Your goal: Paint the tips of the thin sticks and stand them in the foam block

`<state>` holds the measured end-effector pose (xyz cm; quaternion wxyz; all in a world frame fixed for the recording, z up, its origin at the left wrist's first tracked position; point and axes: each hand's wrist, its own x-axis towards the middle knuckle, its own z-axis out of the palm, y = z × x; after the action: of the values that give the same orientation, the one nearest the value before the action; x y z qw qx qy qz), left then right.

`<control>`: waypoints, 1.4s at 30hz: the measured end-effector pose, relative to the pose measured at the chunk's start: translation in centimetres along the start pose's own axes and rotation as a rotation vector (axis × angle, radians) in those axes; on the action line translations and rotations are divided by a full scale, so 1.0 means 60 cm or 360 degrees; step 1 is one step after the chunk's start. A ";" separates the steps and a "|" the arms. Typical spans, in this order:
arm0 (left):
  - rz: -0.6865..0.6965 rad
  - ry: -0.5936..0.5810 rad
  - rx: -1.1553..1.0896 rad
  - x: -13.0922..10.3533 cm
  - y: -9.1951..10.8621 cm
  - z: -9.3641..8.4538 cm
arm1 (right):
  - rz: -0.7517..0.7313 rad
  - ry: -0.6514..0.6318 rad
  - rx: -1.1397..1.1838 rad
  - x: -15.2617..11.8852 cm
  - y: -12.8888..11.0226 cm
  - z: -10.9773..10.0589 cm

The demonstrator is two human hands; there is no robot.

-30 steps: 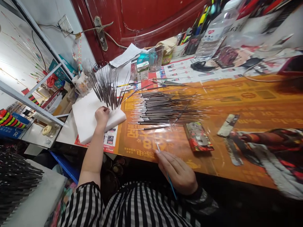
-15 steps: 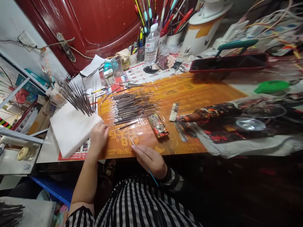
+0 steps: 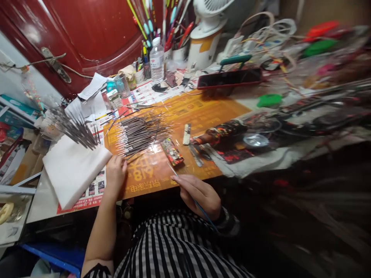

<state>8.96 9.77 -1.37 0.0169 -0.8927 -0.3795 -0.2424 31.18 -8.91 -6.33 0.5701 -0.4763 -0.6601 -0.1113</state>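
Observation:
My left hand [image 3: 116, 172] is closed at the right edge of a white foam block [image 3: 74, 168]. Its curled fingertips meet the near end of a slim dark fishing float [image 3: 142, 153], which lies slanted over the table sheet; the grip itself is partly hidden. Beyond it is a pile of similar dark floats [image 3: 139, 133] with thin pale ends. More dark floats [image 3: 79, 127] stand upright in the foam. In my right hand [image 3: 201, 195] is a thin blue-handled tool [image 3: 205, 214], its fine pale tip pointing up and left, just below a paint-stained block [image 3: 172, 151].
An orange printed sheet [image 3: 203, 108] covers the table. To the right are a pale strip [image 3: 187, 134], a paint-crusted handle [image 3: 220, 131] and a cloth [image 3: 246, 164]. A water bottle [image 3: 157, 61], fan [image 3: 205, 38] and red-framed device [image 3: 230, 78] stand behind.
The view has swung right, so the table things sit further left. Relative to the table, my left hand has moved right to the near float. My right hand with the blue tool has shifted right.

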 end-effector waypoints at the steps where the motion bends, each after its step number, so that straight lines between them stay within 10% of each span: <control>1: 0.0012 0.0052 -0.0060 0.001 0.002 -0.006 | -0.0005 0.0024 -0.0041 0.002 0.005 -0.008; 10: 0.0340 0.0076 -0.0249 0.009 0.040 -0.006 | 0.0016 0.0232 -0.0353 0.026 0.072 -0.026; 23: 0.0576 0.0268 -0.0197 0.010 0.023 0.010 | 0.0230 -0.0010 -0.0483 0.033 0.099 0.005; 42: 0.0499 0.0278 -0.0326 0.001 0.005 0.007 | 0.0249 0.0040 -0.0508 0.030 0.110 0.013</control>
<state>9.40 9.67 -1.66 -0.0036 -0.9135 -0.2065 -0.3505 35.86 -4.06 -7.66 0.5023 -0.6093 -0.5878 -0.1760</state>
